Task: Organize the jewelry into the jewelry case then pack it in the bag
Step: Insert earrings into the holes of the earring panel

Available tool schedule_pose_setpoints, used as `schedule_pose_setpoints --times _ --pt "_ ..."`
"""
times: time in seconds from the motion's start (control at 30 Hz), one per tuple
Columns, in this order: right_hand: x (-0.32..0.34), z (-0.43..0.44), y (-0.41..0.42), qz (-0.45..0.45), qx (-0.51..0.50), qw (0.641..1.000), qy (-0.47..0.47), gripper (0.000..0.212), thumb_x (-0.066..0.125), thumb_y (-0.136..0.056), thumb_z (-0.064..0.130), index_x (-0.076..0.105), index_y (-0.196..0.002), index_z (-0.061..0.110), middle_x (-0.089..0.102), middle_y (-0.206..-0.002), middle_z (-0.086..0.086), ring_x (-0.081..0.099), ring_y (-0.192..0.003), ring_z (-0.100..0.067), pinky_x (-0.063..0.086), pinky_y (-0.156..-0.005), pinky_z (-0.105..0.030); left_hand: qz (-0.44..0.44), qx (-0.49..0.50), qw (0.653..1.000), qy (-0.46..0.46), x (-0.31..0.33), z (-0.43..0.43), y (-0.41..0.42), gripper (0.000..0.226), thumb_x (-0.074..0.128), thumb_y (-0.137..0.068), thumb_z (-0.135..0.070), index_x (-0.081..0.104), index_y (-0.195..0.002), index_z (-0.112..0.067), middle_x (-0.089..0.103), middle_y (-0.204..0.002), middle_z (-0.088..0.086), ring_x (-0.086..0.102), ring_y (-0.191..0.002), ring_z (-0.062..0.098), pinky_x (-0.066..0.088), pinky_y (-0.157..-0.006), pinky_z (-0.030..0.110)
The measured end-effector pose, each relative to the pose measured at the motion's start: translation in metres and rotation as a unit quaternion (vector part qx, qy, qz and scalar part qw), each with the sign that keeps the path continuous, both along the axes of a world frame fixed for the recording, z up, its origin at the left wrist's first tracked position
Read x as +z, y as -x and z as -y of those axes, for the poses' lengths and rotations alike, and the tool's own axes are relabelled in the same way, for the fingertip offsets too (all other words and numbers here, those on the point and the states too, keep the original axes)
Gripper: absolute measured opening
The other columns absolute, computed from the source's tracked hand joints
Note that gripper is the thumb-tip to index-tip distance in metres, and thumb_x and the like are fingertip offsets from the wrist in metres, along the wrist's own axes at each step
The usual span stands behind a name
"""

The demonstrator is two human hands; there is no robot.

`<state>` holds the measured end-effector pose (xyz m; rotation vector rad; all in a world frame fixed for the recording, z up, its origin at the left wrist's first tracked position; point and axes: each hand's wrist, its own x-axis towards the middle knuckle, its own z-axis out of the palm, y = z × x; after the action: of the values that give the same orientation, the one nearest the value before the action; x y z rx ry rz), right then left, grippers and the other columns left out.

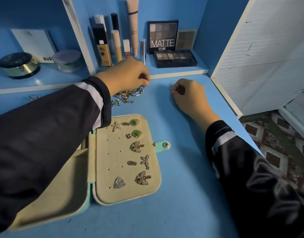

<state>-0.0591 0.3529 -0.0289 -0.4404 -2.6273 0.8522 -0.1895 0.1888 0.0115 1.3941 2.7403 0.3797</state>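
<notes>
Partly, earrings sat pinned in jewelry case; loose pile awaited beneath curled left hand, grip unclear; right hand fisted, seemingly empty.

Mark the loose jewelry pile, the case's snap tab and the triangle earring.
loose jewelry pile [126,97]: head view, middle of the tangle.
snap tab [165,145]: head view, on its metal snap.
triangle earring [119,182]: head view, centre of its face.

Left sleeve hides half the jewelry case; a tube's top is cropped.
</notes>
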Motion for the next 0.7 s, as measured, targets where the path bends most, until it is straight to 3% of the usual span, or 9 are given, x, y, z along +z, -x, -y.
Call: schedule_pose_setpoints --times 0.13,0.4,0.53,0.7 --pt "-0.0021 -0.0001 0.0005 0.003 0.003 1.000 -0.003 0.010 0.054 -0.089 0.008 0.061 -0.085 0.014 0.060 -0.086 -0.002 0.049 -0.078 -0.017 0.031 -0.061 -0.018 0.006 -0.004 1.000 -0.003 0.0001 0.0003 -0.0008 0.010 0.069 -0.090 -0.021 0.074 -0.095 -0.015 0.070 -0.091 0.001 0.062 -0.085 0.017 0.048 -0.078 0.032" --pt "-0.0023 -0.0007 -0.0011 -0.007 0.011 1.000 -0.006 0.009 0.054 -0.089 0.006 0.063 -0.090 0.007 0.059 -0.086 -0.003 0.048 -0.078 -0.017 0.029 -0.061 -0.017 0.007 0.000 1.000 0.002 0.0061 0.0016 -0.0013 0.008 0.070 -0.089 -0.019 0.074 -0.095 -0.016 0.059 -0.077 -0.008 0.054 -0.076 0.010 0.033 -0.062 0.018" --pt "-0.0025 -0.0013 -0.0009 -0.008 0.011 1.000 -0.002 0.010 0.054 -0.089 0.006 0.063 -0.089 0.007 0.060 -0.087 -0.004 0.048 -0.076 -0.017 0.030 -0.061 -0.017 0.014 0.005 1.000 0.006 0.0053 0.0032 -0.0009 0.008 0.071 -0.087 -0.015 0.074 -0.095 -0.014 0.062 -0.079 -0.005 0.056 -0.078 0.011 0.036 -0.071 0.022" --pt "-0.0038 -0.0016 -0.0016 -0.010 0.014 1.000 0.006 0.009 0.054 -0.088 0.005 0.063 -0.089 0.008 0.061 -0.087 -0.005 0.049 -0.076 -0.017 0.032 -0.059 -0.016 0.024 0.009 1.000 0.001 0.0028 0.0020 -0.0013 0.004 0.070 -0.088 -0.014 0.072 -0.091 -0.014 0.062 -0.077 -0.006 0.059 -0.079 0.014 0.035 -0.063 0.021"
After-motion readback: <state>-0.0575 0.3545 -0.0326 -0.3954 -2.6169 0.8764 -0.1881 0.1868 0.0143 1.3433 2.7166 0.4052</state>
